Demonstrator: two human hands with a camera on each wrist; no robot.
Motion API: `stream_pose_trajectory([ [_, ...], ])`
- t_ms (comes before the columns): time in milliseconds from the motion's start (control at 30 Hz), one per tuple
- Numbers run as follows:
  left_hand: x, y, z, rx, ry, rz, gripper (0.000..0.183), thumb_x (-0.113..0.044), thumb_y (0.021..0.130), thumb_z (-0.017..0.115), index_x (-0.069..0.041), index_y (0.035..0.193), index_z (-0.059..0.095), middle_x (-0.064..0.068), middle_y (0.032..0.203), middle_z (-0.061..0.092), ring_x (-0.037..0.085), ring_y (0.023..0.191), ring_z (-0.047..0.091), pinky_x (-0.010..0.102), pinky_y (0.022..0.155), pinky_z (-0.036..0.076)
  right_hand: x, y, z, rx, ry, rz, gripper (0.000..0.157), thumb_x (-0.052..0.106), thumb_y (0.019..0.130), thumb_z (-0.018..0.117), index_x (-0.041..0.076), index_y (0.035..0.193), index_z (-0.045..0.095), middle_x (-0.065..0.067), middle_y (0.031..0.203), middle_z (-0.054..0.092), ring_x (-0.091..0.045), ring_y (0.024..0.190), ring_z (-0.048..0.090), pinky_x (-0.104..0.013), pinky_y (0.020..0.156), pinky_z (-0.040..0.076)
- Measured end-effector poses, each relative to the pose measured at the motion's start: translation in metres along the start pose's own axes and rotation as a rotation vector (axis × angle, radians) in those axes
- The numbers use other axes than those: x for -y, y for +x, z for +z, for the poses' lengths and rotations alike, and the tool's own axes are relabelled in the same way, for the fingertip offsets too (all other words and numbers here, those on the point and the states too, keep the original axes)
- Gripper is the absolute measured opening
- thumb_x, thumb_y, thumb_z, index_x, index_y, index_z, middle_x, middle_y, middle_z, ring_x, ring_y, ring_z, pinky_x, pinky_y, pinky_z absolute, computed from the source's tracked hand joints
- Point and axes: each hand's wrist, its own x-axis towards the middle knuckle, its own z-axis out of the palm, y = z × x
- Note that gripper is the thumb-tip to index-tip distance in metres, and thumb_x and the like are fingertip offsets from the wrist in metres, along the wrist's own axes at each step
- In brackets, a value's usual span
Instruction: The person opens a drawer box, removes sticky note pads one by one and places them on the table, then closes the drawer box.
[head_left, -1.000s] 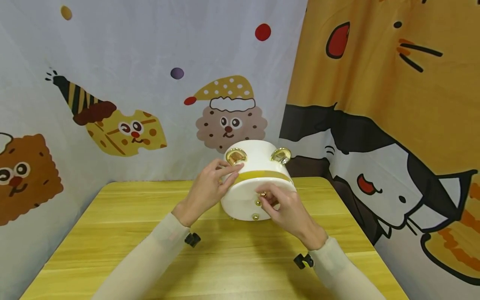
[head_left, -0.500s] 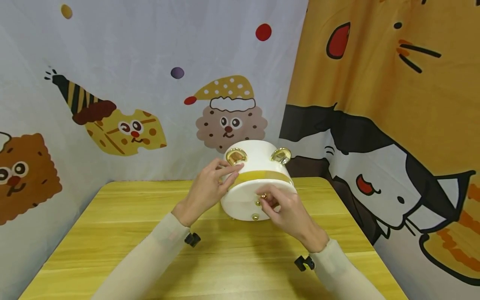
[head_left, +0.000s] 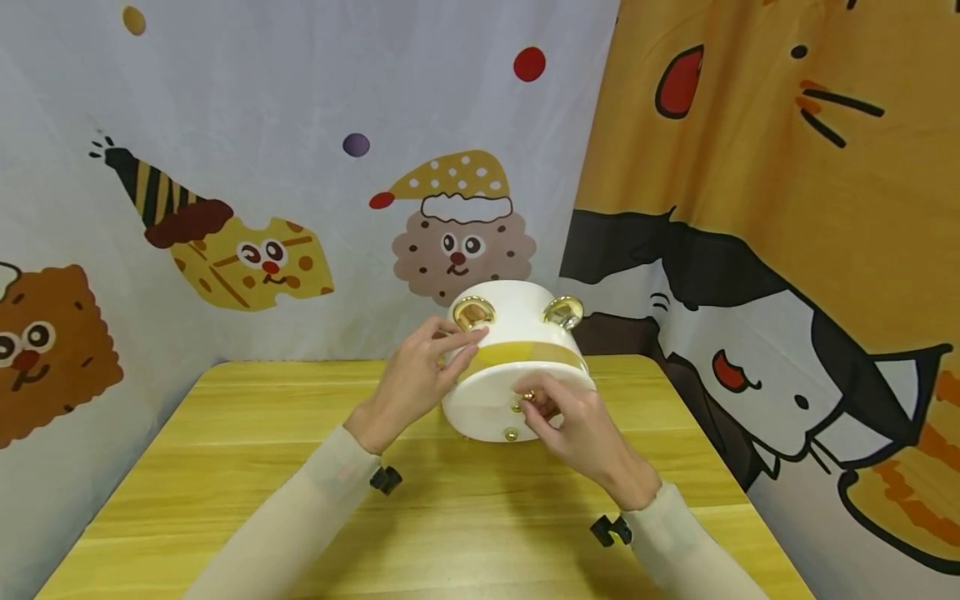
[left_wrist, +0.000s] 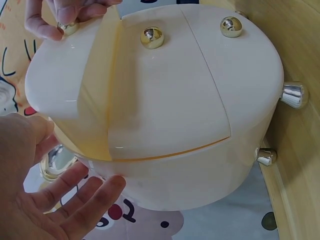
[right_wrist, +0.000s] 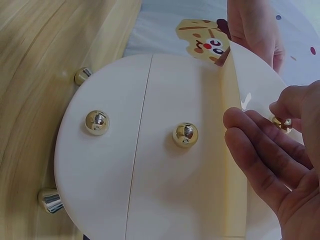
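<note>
A white drawer box (head_left: 517, 300) with gold round ears stands on the table; gold knobs dot its front. In the head view its top drawer (head_left: 480, 385) stands partly pulled out, and a yellow band shows behind the drawer front. My right hand (head_left: 581, 417) pinches the top gold knob (right_wrist: 282, 124) between thumb and forefinger, the other fingers stretched along the drawer. With loosely extended fingers, my left hand (head_left: 411, 367) rests against the box's left side, just below the left ear (head_left: 473, 313). The middle knob (right_wrist: 185, 135) and lower knob (right_wrist: 97, 122) are untouched.
Short metallic feet (left_wrist: 295, 95) hold the box up off the wood-grain table (head_left: 450, 517). Behind the table hangs a printed curtain (head_left: 285, 100) with cartoon figures, and an orange one (head_left: 735, 167) is at the right.
The top drawer has slid slightly farther out toward me, along with my right hand, and the yellow band looks wider. My left hand stays in place.
</note>
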Motion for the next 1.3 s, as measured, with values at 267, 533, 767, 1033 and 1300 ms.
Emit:
stream_pose_trajectory([
  [267, -0.001, -0.001, 0.001, -0.013, -0.020, -0.002, 0.032, -0.025, 0.117, 0.076, -0.023, 0.147, 0.083, 0.014, 0.127, 0.074, 0.020, 0.089, 0.073, 0.029, 0.070, 0.063, 0.001, -0.002, -0.002, 0.010, 0.016, -0.011, 0.033, -0.006, 0.098, 0.088, 0.009, 0.125, 0.077, 0.001, 0.094, 0.081, -0.003, 0.074, 0.076, -0.013, 0.072, 0.065],
  [533, -0.001, -0.001, 0.002, -0.008, -0.031, -0.007, 0.032, -0.025, 0.117, 0.075, -0.022, 0.148, 0.083, 0.015, 0.127, 0.073, 0.021, 0.081, 0.071, 0.027, 0.067, 0.060, 0.004, -0.004, -0.005, 0.021, 0.021, -0.022, 0.038, -0.007, 0.094, 0.090, 0.009, 0.125, 0.077, 0.002, 0.088, 0.077, -0.003, 0.074, 0.076, -0.013, 0.071, 0.065],
  [767, -0.001, -0.002, 0.001, -0.008, -0.039, -0.012, 0.032, -0.025, 0.117, 0.075, -0.022, 0.148, 0.082, 0.015, 0.128, 0.073, 0.021, 0.090, 0.075, 0.028, 0.069, 0.061, 0.006, -0.005, -0.007, 0.028, 0.020, -0.031, 0.040, -0.008, 0.093, 0.091, 0.009, 0.126, 0.077, 0.003, 0.087, 0.076, -0.003, 0.075, 0.077, -0.013, 0.071, 0.065],
  [1033, -0.001, -0.002, 0.003, -0.008, -0.038, -0.016, 0.032, -0.026, 0.117, 0.075, -0.022, 0.149, 0.082, 0.016, 0.129, 0.074, 0.024, 0.091, 0.076, 0.029, 0.069, 0.061, 0.007, -0.007, -0.009, 0.026, 0.019, -0.046, 0.037, -0.007, 0.094, 0.090, 0.009, 0.125, 0.077, 0.002, 0.091, 0.080, -0.002, 0.075, 0.077, -0.013, 0.072, 0.065],
  [1300, -0.001, -0.001, 0.003, -0.001, -0.032, -0.028, 0.032, -0.026, 0.117, 0.075, -0.023, 0.149, 0.082, 0.016, 0.130, 0.073, 0.024, 0.092, 0.076, 0.029, 0.069, 0.062, 0.011, -0.008, -0.011, 0.034, 0.029, -0.061, 0.032, -0.005, 0.096, 0.089, 0.008, 0.124, 0.078, -0.002, 0.099, 0.083, -0.004, 0.075, 0.078, -0.012, 0.073, 0.064],
])
